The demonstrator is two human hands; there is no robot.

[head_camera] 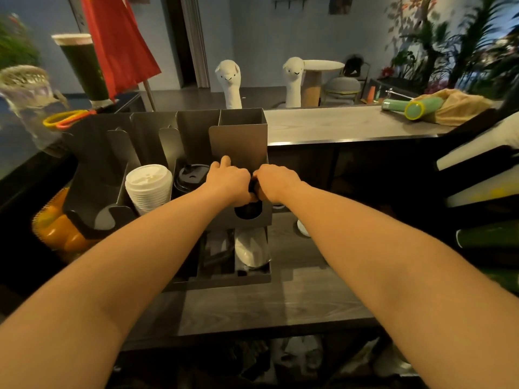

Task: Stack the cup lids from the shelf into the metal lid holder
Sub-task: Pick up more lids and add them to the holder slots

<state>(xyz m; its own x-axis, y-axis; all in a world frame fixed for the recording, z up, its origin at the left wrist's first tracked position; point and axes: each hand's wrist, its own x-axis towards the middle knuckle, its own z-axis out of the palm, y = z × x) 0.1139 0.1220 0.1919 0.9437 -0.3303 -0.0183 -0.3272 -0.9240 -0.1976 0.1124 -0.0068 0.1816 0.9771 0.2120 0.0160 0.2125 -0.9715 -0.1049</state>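
Looking down over the grey wooden counter [280, 301], I am seeing the metal lid holder [238, 141] standing on it. White cup lids [148, 183] are filling one middle slot, with a black lid [192, 175] lying in the next. My left hand [227, 179] and right hand [276, 182] are both curling around a stack of black cup lids [252, 187], gripping it between them in the rightmost slot.

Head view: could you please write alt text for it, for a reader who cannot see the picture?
The left hand and right hand together grip black lids at the rightmost slot of a metal lid holder on a wooden counter. Neighbouring slots hold a stack of white lids and another black stack.
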